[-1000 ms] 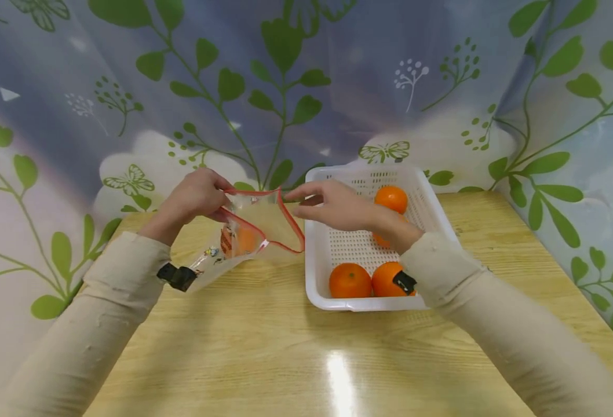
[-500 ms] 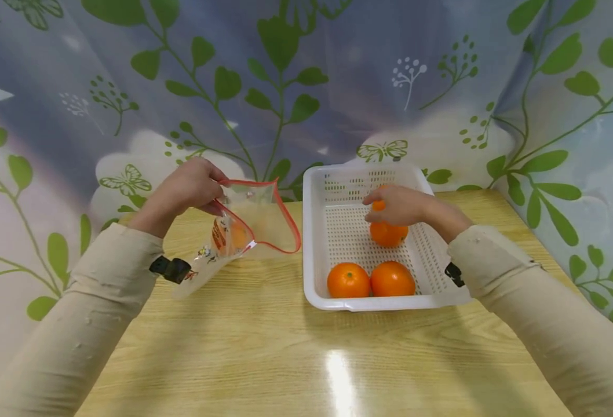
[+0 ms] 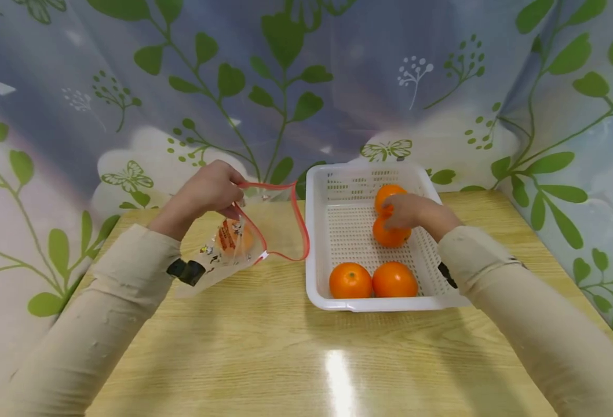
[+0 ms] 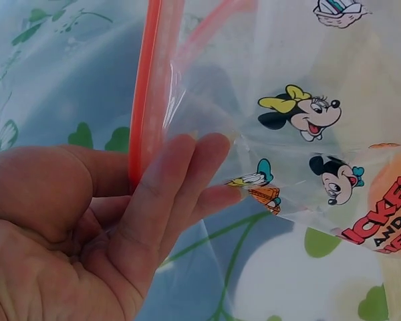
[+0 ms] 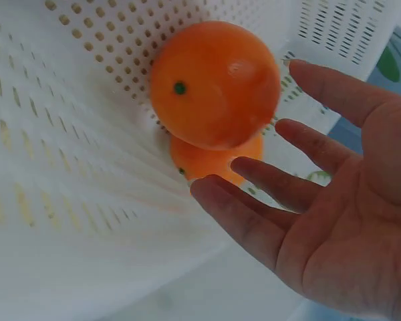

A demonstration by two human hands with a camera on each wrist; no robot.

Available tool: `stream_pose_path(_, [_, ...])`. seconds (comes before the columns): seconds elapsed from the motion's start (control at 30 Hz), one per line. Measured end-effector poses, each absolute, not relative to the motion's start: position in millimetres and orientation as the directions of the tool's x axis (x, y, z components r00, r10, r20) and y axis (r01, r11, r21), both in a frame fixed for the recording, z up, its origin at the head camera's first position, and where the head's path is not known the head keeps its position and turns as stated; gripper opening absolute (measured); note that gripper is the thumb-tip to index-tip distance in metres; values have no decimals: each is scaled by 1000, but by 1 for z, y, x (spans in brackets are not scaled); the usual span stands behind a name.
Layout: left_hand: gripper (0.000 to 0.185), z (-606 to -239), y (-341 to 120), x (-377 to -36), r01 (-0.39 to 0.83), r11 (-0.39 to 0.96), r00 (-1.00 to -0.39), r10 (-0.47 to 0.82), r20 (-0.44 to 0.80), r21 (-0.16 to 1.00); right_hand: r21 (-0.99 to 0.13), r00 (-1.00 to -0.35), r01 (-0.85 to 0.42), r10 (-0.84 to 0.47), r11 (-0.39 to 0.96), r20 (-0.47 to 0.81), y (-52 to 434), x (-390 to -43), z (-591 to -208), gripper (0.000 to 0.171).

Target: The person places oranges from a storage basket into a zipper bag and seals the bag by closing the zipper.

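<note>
On the bench stands a white basket; beside it a clear bag, its cartoon faces sharp only from the left wrist, is pinched by the left hand. Only the right wrist view shows the right hand spread, near basketed oranges.

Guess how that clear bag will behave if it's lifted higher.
The bag will likely be floppy: its clear film creases near the left hand. Its lower part will probably sag, since an orange lies inside. Tipping might let that orange roll out, as the red zip is open.
</note>
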State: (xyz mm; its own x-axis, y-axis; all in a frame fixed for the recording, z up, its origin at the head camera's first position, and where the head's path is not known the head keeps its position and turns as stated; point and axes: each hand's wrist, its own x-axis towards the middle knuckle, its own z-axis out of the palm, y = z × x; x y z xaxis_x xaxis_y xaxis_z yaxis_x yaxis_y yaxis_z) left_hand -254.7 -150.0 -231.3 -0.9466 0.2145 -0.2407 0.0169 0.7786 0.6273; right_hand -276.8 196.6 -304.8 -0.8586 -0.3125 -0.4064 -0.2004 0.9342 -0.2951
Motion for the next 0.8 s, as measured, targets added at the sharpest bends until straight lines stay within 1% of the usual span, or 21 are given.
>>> stream_pose_path(0.3, [36,-241,-149,-261,-5,709,-957,201,-209,705,-300,-886,-150,-263,942,-382,193,-282,-325,63])
stream_pose_path(0.47, [34,-246,-147,-264,-17,668,-962,193,-195,744,-264,-901,-142,-235,954,-365,189,-281,-332,66])
stream_pose_path(0.63, [35,-247,-145,-266,-17,677,-965,183,-190,736,-251,-897,-182,-265,951,-354,185,-281,-331,65])
stream_pose_path(0.8, [37,-247,-142,-267,-12,688,-961,192,-198,725,-250,-893,-163,-251,954,-374,186,-281,-331,65])
